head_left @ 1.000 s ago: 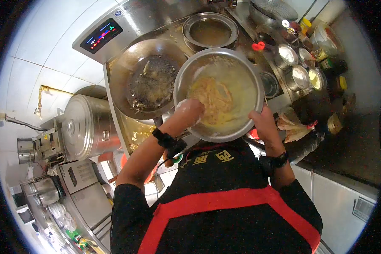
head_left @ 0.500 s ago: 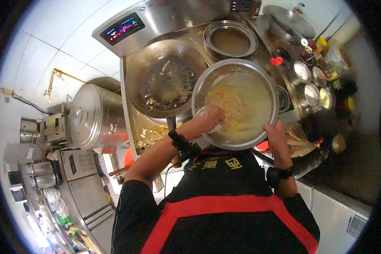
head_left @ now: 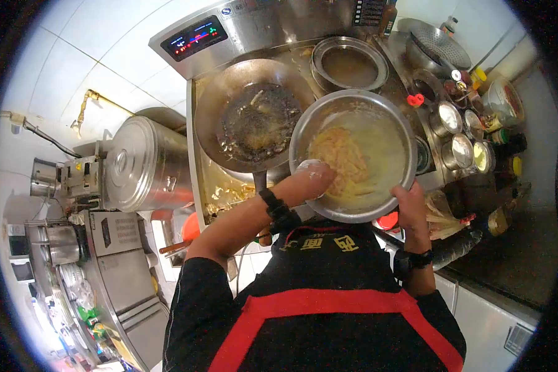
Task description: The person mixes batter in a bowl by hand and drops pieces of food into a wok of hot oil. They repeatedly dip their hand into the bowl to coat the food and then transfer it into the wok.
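Note:
A wide metal bowl [head_left: 405,127] is held close in front of my apron, near the stove's front. Pale yellow battered strips [head_left: 341,152] lie heaped in its left half, with a thin whitish batter coating around them. My left hand [head_left: 316,177], smeared with white, reaches over the near left rim to the strips; its fingers are hidden from view. On the near right side, my right hand [head_left: 411,201] grips the rim, thumb on top. A wok [head_left: 214,139] sits left of the bowl, with dark bubbling oil and small bits inside.
Behind the bowl stands a metal pot [head_left: 383,68] of brownish liquid. Several seasoning tins [head_left: 449,118] and a perforated strainer [head_left: 441,46] are at right. A large lidded stockpot [head_left: 161,161] stands left of the stove. The wok handle [head_left: 260,181] points toward my left forearm.
The whole view has shifted slightly, so everything sits a little further right. My left hand has turned over in the bowl and now sits closer to its left rim. The right hand keeps its grip.

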`<act>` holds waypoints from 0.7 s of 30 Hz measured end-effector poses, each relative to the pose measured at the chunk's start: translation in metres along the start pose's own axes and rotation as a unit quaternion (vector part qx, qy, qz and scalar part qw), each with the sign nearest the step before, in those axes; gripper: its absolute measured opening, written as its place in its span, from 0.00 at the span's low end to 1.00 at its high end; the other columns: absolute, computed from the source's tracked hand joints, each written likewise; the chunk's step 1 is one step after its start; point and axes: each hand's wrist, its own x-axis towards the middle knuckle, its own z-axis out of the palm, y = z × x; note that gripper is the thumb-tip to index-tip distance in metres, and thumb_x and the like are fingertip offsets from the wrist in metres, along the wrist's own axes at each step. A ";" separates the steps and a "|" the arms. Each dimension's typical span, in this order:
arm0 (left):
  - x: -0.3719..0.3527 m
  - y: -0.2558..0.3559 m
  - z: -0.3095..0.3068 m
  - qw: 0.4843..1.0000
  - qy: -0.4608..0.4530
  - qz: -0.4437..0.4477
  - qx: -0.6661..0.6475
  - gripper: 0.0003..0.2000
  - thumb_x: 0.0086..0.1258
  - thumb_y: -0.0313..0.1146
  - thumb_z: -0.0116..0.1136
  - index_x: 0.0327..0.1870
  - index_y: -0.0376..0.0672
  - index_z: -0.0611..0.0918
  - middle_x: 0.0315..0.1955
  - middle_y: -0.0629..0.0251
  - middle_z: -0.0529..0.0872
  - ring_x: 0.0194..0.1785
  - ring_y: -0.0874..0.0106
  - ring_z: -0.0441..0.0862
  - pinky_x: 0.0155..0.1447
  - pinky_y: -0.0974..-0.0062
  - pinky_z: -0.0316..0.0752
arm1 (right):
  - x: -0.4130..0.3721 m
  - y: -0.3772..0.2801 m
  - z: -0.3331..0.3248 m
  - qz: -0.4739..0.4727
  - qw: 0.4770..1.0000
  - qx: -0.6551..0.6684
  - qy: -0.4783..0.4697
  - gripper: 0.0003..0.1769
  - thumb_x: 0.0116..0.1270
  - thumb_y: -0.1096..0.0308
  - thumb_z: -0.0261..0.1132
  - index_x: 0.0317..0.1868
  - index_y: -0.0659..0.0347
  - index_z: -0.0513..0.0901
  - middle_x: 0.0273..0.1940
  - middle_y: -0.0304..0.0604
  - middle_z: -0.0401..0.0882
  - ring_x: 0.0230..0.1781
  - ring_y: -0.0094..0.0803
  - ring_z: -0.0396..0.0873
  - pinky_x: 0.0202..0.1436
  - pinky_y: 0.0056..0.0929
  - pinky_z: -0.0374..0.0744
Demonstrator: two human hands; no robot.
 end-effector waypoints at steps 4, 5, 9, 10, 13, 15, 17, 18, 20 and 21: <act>0.011 0.006 -0.028 0.994 -0.066 -0.082 -0.033 0.05 0.58 0.28 0.54 0.32 0.40 0.81 0.29 0.51 0.82 0.36 0.52 0.82 0.40 0.59 0.77 | -0.005 -0.013 0.000 0.056 0.998 -0.017 0.001 0.20 0.55 0.74 0.58 0.50 0.70 0.74 0.37 0.47 0.80 0.29 0.35 0.82 0.27 0.32 0.83; 0.012 -0.002 -0.027 0.994 -0.032 -0.048 -0.091 0.05 0.58 0.29 0.54 0.33 0.39 0.81 0.28 0.50 0.82 0.35 0.52 0.82 0.39 0.60 0.77 | -0.005 -0.014 0.000 0.067 0.997 -0.027 0.009 0.20 0.55 0.74 0.58 0.50 0.71 0.74 0.37 0.48 0.80 0.29 0.36 0.82 0.26 0.32 0.83; 0.018 -0.007 -0.058 0.985 -0.011 -0.032 -0.168 0.07 0.60 0.30 0.57 0.37 0.38 0.81 0.28 0.54 0.83 0.31 0.63 0.80 0.37 0.67 0.74 | -0.012 -0.035 0.011 0.067 0.998 0.017 0.013 0.21 0.54 0.74 0.58 0.50 0.72 0.73 0.39 0.48 0.80 0.30 0.36 0.82 0.28 0.32 0.82; 0.019 -0.011 -0.062 0.985 -0.013 -0.029 -0.170 0.07 0.60 0.30 0.57 0.37 0.38 0.81 0.28 0.54 0.83 0.31 0.63 0.80 0.37 0.67 0.74 | -0.009 -0.031 0.010 0.068 0.997 0.016 0.017 0.21 0.54 0.74 0.58 0.50 0.72 0.73 0.39 0.48 0.80 0.30 0.36 0.82 0.28 0.32 0.82; 0.017 -0.016 -0.084 0.939 0.001 -0.100 -0.329 0.10 0.61 0.31 0.64 0.40 0.37 0.82 0.31 0.70 0.82 0.35 0.80 0.74 0.41 0.75 0.73 | -0.004 -0.025 0.011 0.055 0.998 -0.013 0.027 0.22 0.54 0.74 0.58 0.51 0.73 0.74 0.39 0.46 0.80 0.34 0.34 0.81 0.35 0.30 0.81; 0.016 -0.019 -0.099 0.924 0.025 -0.122 -0.361 0.09 0.60 0.30 0.64 0.39 0.37 0.82 0.27 0.70 0.81 0.32 0.78 0.76 0.38 0.75 0.74 | -0.005 -0.029 0.018 0.045 0.997 0.053 0.022 0.23 0.53 0.74 0.58 0.52 0.72 0.74 0.41 0.45 0.80 0.38 0.32 0.80 0.41 0.29 0.79; 0.013 -0.019 -0.117 0.870 0.075 -0.167 -0.458 0.06 0.61 0.26 0.62 0.38 0.38 0.81 0.25 0.75 0.79 0.31 0.81 0.77 0.32 0.79 0.74 | -0.001 -0.025 0.016 0.058 0.998 0.006 0.026 0.24 0.53 0.75 0.58 0.52 0.72 0.74 0.42 0.45 0.80 0.39 0.32 0.80 0.43 0.29 0.78; 0.010 -0.021 -0.127 0.872 0.076 -0.167 -0.454 0.06 0.61 0.26 0.62 0.38 0.38 0.81 0.25 0.75 0.79 0.31 0.81 0.77 0.32 0.79 0.74 | 0.001 -0.024 0.015 0.072 0.996 -0.042 0.029 0.24 0.52 0.75 0.58 0.52 0.72 0.74 0.43 0.44 0.80 0.40 0.32 0.79 0.44 0.29 0.78; 0.002 -0.029 -0.149 0.906 0.136 -0.125 -0.380 0.05 0.61 0.25 0.62 0.38 0.40 0.81 0.29 0.76 0.79 0.32 0.83 0.77 0.32 0.80 0.74 | 0.003 -0.024 0.014 0.083 0.995 -0.050 0.032 0.24 0.52 0.73 0.60 0.51 0.72 0.74 0.43 0.47 0.79 0.40 0.35 0.79 0.45 0.32 0.78; -0.005 -0.033 -0.164 0.892 0.108 -0.171 -0.404 0.05 0.62 0.26 0.62 0.38 0.41 0.80 0.31 0.76 0.79 0.33 0.84 0.76 0.33 0.80 0.74 | 0.005 -0.023 0.014 0.096 0.993 -0.061 0.038 0.24 0.52 0.70 0.62 0.50 0.72 0.73 0.42 0.50 0.79 0.39 0.38 0.79 0.46 0.35 0.78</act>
